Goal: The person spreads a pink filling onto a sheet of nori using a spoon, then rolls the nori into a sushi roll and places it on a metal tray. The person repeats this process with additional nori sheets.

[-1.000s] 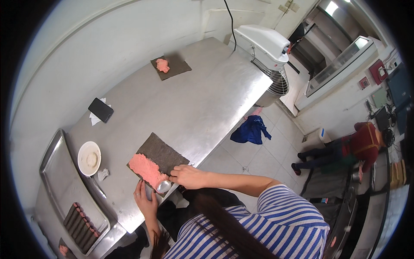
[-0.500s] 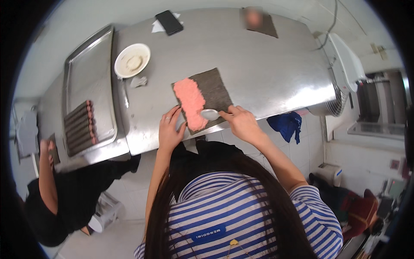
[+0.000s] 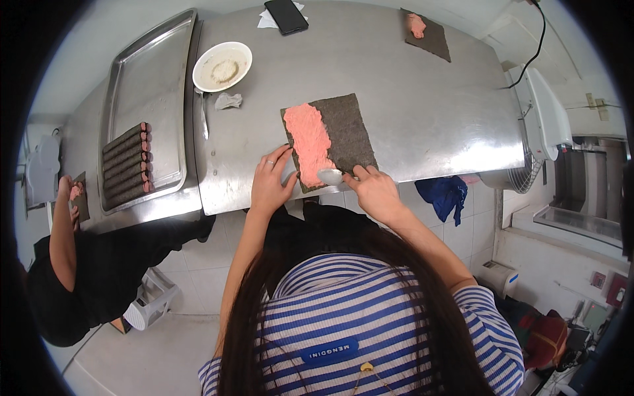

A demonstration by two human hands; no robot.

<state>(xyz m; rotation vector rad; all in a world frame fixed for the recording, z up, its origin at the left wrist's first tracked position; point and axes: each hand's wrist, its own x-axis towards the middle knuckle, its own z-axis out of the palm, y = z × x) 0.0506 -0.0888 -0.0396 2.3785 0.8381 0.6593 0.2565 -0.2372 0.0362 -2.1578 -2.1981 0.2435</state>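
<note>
A dark seaweed sheet (image 3: 350, 129) lies flat on the steel table in front of me. Pink paste (image 3: 309, 142) covers its left part in a long strip, while the right part is bare. My right hand (image 3: 376, 193) grips a spoon (image 3: 329, 177), whose bowl touches the paste's right side near the table's front edge. Most of the handle is hidden by my fingers. At the sheet's left border rests my left hand (image 3: 269, 181), fingers and thumb apart, fingertips at the edge.
On the left, a metal tray (image 3: 188, 105) holds several seaweed rolls (image 3: 125, 165). Nearby are a white bowl (image 3: 222, 66), crumpled tissue (image 3: 228, 101) and another utensil (image 3: 203, 115). Farther back lie a phone (image 3: 286, 18) and a second seaweed sheet (image 3: 432, 43) with paste. Another person's arm (image 3: 63, 237) works at far left.
The whole view has shifted, so the table sits higher in it. The spoon has slid slightly toward the near end of the paste. My left hand stays at the sheet's left edge.
</note>
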